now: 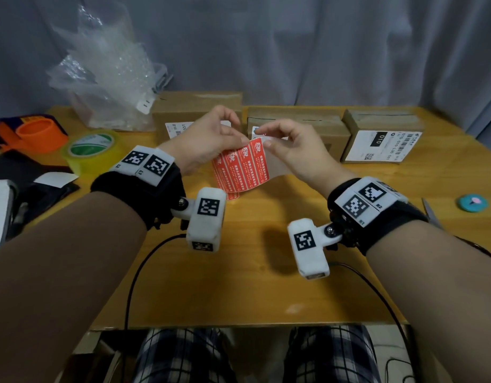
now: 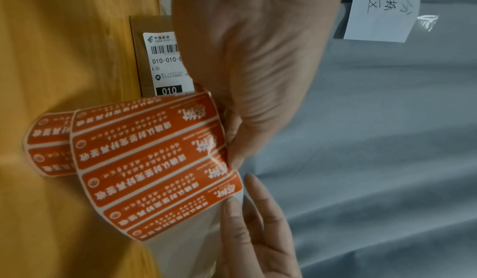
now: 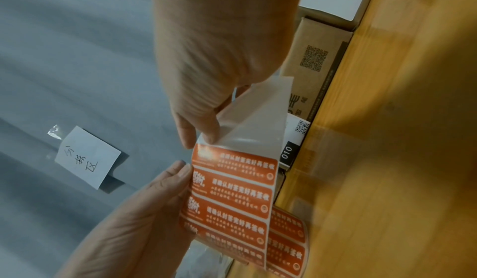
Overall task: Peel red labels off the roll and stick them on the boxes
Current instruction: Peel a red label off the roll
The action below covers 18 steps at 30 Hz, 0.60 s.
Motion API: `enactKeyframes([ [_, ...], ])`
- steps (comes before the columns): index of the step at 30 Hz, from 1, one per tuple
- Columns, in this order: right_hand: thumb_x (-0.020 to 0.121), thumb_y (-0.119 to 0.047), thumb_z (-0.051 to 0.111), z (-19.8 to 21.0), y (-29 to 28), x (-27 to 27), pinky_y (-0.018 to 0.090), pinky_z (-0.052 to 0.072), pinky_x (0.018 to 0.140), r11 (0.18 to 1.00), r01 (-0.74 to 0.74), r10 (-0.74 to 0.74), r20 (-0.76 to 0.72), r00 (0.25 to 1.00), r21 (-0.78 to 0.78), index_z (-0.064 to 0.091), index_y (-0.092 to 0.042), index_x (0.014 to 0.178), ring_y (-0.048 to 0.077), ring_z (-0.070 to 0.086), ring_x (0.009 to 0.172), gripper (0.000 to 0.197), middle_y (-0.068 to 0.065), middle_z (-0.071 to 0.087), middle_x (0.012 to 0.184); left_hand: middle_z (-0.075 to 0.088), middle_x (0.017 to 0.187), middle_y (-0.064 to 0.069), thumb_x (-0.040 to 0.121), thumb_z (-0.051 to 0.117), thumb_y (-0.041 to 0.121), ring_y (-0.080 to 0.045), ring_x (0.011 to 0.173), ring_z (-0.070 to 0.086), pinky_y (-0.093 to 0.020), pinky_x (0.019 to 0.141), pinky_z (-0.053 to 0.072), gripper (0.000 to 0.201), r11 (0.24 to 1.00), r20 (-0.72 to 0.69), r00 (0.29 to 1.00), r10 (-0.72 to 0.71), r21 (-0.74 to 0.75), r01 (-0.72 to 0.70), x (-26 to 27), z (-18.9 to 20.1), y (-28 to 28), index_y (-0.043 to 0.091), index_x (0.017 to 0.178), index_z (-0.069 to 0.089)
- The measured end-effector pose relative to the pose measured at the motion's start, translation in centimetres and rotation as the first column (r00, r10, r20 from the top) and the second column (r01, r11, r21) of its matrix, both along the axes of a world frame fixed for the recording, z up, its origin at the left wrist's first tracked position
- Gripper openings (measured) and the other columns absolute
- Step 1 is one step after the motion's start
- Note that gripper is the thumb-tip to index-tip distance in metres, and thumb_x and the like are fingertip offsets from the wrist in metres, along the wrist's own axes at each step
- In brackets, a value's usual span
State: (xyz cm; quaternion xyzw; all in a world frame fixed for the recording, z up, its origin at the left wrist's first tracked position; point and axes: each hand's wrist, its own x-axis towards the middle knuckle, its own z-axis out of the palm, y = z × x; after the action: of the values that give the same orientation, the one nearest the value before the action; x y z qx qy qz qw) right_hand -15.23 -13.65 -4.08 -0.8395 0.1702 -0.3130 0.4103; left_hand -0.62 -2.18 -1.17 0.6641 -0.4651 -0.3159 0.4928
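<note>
A strip of red labels (image 1: 240, 170) on white backing paper hangs in the air over the wooden table (image 1: 252, 294), between both hands. My left hand (image 1: 211, 139) pinches the strip's left edge (image 2: 154, 160) beside the upper labels. My right hand (image 1: 283, 142) pinches the strip at the corner of the topmost label (image 3: 232, 160), where bare backing paper (image 3: 258, 115) begins. Three brown boxes stand behind: left (image 1: 197, 106), middle (image 1: 294, 120) and right (image 1: 382, 134), each with a white shipping label. No red label shows on any of them.
A bubble-wrap bag (image 1: 106, 73) stands at the back left. A yellow tape roll (image 1: 92, 150) and an orange tape dispenser (image 1: 34, 134) lie at the left. A teal round object (image 1: 472, 203) sits at the right edge. A handwritten note (image 2: 382, 10) hangs on the grey curtain.
</note>
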Motion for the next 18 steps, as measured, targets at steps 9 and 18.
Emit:
enactKeyframes([
  [9,0.087,-0.029,0.061,0.1,-0.1,0.3,0.054,0.035,0.103,0.978,0.077,-0.093,-0.077,0.993,-0.194,0.069,-0.032,0.096,0.015,0.054,0.111,0.013,-0.031,0.057,0.087,0.073,0.075,-0.002,0.087,0.061,0.007,-0.014,0.073,0.066,-0.023,0.065,0.051,0.033,0.999,-0.019,1.000,-0.003,0.042,0.004,0.1,0.0,-0.6,0.016,0.105,0.036],
  [18,0.087,-0.018,0.060,0.4,0.5,0.3,0.040,0.040,0.090,0.862,0.035,-0.038,0.005,0.999,-0.505,0.070,-0.022,0.110,0.015,0.054,0.094,0.025,-0.006,0.071,0.097,0.070,0.075,-0.005,0.085,0.061,0.000,-0.018,0.072,0.063,-0.030,0.072,0.050,0.034,0.999,-0.052,0.999,-0.005,0.034,0.007,0.3,0.2,-1.0,0.018,0.096,0.034],
])
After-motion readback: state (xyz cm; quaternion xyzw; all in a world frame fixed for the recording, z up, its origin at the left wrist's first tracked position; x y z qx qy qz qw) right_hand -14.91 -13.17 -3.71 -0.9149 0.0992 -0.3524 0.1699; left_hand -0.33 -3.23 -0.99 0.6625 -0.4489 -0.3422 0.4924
